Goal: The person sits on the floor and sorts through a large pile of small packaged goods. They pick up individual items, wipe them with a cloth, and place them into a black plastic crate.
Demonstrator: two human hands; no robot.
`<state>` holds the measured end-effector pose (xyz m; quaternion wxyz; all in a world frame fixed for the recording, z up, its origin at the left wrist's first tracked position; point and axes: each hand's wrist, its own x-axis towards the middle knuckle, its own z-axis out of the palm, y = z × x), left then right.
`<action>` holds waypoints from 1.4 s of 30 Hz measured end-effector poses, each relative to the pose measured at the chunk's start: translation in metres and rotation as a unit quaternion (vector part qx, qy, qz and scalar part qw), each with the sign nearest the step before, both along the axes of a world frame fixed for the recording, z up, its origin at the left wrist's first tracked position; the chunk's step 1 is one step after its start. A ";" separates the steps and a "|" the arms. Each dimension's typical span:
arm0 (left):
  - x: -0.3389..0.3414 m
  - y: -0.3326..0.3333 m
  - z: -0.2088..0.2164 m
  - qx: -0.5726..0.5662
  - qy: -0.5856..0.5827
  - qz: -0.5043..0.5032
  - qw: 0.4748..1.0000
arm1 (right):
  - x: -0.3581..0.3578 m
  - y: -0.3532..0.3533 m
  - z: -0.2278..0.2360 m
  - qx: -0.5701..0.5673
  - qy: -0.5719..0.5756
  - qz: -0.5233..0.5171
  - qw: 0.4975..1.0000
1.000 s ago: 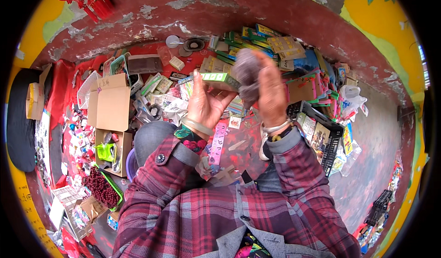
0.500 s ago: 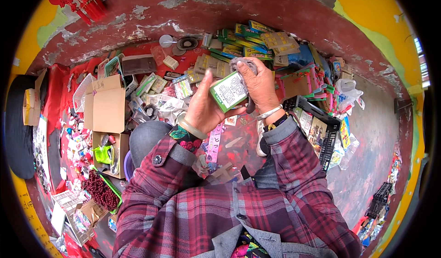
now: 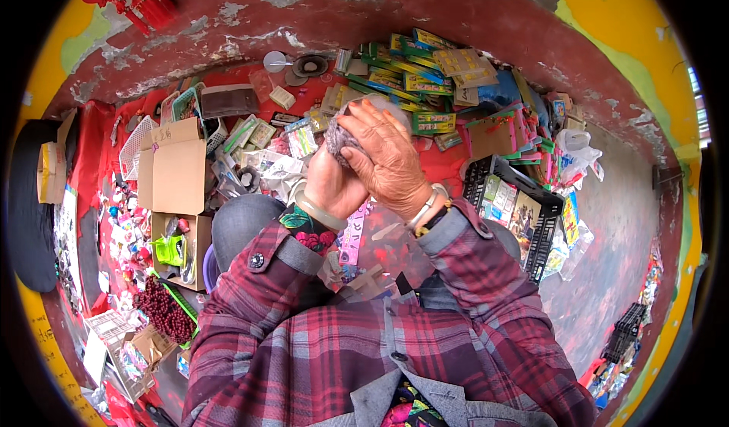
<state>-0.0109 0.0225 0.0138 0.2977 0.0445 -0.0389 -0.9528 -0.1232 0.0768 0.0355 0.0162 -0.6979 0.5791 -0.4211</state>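
A person in a red plaid shirt sits over a ground-level spread of small goods, seen from a camera on their head. Both hands are raised together in front of the chest. The right hand [image 3: 387, 157] lies on top, fingers curled down over a soft grey bundle [image 3: 339, 133], probably cloth or a pouch, though most of it is hidden. The left hand [image 3: 330, 188] cups the bundle from below and behind, its wrist wearing a pale bangle; both hands are closed around the bundle rather than spread wide. Half a second ago the hands held a small green packet face-up between them, and that packet no longer shows; only the grey bundle is visible in the grip now, so the packet may have been wrapped or tucked inside it, which suggests the handling has moved from looking at the item to covering it. The bundle sits above the red cloth [image 3: 444, 169], just in front of rows of green and yellow packets [image 3: 414, 77]. To the person's left stands an open cardboard box [image 3: 176, 170], and to the right a black plastic crate [image 3: 516, 207] holding printed cards.
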 end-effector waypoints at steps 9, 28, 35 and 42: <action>-0.001 0.013 0.023 -0.141 -0.061 -0.083 0.985 | -0.054 -0.017 -0.006 0.057 -0.269 -0.152 0.949; 0.000 0.010 0.026 -0.562 -0.351 0.163 0.731 | -0.065 0.008 0.028 0.260 -0.599 0.174 0.737; 0.000 0.005 0.030 -0.479 -0.357 0.213 0.773 | -0.068 0.011 0.027 0.215 -0.655 0.150 0.709; 0.007 -0.004 0.020 -0.229 -0.267 0.098 0.931 | -0.064 0.011 0.031 0.189 -0.664 0.144 0.709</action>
